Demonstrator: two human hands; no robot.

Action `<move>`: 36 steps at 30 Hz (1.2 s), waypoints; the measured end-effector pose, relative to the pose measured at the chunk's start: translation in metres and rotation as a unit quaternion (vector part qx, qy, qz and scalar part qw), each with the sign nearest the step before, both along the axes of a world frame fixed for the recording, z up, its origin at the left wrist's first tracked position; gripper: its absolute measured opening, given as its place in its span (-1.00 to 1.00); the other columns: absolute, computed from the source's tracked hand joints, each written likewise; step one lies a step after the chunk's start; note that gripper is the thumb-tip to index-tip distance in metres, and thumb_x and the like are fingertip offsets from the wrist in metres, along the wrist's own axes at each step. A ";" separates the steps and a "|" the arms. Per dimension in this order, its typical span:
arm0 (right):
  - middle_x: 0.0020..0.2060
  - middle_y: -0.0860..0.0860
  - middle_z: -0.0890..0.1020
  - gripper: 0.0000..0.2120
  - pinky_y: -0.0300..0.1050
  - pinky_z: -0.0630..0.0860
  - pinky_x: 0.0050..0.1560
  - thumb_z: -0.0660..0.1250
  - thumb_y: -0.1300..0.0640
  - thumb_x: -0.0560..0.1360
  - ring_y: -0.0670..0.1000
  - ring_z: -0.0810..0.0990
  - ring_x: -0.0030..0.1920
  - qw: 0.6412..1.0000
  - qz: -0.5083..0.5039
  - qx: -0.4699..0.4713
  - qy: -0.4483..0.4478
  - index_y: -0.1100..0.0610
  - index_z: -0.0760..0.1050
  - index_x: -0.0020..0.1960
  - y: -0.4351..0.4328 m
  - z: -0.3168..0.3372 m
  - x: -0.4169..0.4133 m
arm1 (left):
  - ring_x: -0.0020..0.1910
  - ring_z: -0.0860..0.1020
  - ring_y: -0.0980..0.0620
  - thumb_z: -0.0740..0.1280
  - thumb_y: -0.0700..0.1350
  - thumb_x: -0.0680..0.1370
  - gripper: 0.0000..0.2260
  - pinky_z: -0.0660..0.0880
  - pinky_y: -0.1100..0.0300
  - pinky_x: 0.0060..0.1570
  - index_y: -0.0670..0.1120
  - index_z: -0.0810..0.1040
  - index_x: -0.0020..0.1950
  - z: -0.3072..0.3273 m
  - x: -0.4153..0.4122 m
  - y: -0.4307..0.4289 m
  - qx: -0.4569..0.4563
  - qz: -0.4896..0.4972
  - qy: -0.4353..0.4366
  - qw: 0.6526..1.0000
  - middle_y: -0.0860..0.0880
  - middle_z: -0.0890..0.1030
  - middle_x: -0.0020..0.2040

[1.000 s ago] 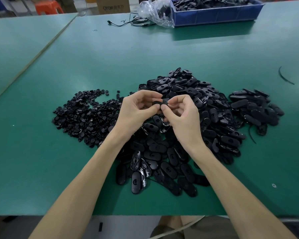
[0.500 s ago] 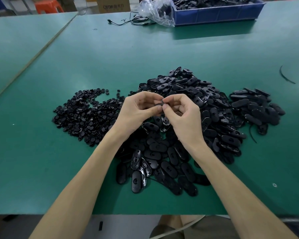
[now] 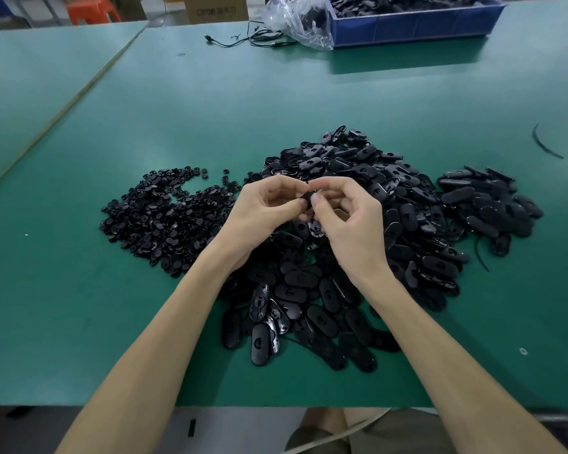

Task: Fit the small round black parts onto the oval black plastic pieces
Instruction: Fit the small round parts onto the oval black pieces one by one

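Oval piece point(image 3: 309, 199): one, pinched at the fingertips of both curled hands, left hand point(image 3: 263, 211) and right hand point(image 3: 348, 221), above the heap of ovals point(image 3: 407, 224), probably for pressing in a round part, itself hidden. Round parts point(image 3: 164, 221): heap on the left, near. Table point(image 3: 276, 93): green.
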State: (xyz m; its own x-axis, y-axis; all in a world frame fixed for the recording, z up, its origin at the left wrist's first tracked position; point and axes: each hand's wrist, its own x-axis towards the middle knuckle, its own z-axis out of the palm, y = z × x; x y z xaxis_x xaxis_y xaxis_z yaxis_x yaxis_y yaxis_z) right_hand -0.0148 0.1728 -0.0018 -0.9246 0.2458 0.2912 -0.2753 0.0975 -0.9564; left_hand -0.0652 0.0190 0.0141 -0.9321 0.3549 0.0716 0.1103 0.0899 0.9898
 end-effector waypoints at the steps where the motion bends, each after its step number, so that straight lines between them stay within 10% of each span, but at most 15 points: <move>1: -0.08 0.03 0.72 -0.84 -0.21 0.63 -0.15 0.38 0.30 0.61 0.00 0.74 -0.16 1.000 0.001 0.008 0.002 0.10 0.64 0.12 0.000 0.000 0.000 | -0.11 0.67 -0.02 0.40 -0.37 0.58 -0.85 0.64 0.10 0.11 -0.22 0.65 0.12 0.000 0.000 0.000 0.000 0.001 -0.002 1.000 -0.15 0.68 -0.02; 36: -0.12 -0.01 0.71 -0.83 -0.26 0.62 -0.15 0.40 0.28 0.61 -0.08 0.73 -0.16 1.000 -0.019 -0.005 -0.012 0.15 0.61 0.19 0.003 0.000 -0.001 | -0.10 0.70 -0.06 0.47 -0.26 0.57 -0.86 0.62 0.16 0.01 -0.17 0.72 0.12 -0.005 0.000 0.002 0.062 0.004 -0.018 0.998 -0.18 0.75 -0.03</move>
State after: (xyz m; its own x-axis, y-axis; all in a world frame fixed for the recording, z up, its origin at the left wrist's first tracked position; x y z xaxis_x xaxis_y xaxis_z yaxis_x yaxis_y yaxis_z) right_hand -0.0161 0.1754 -0.0021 -0.9212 0.2829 0.2671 -0.2493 0.0979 -0.9635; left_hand -0.0652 0.0211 0.0095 -0.9380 0.3372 0.0801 0.0734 -0.0327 0.9968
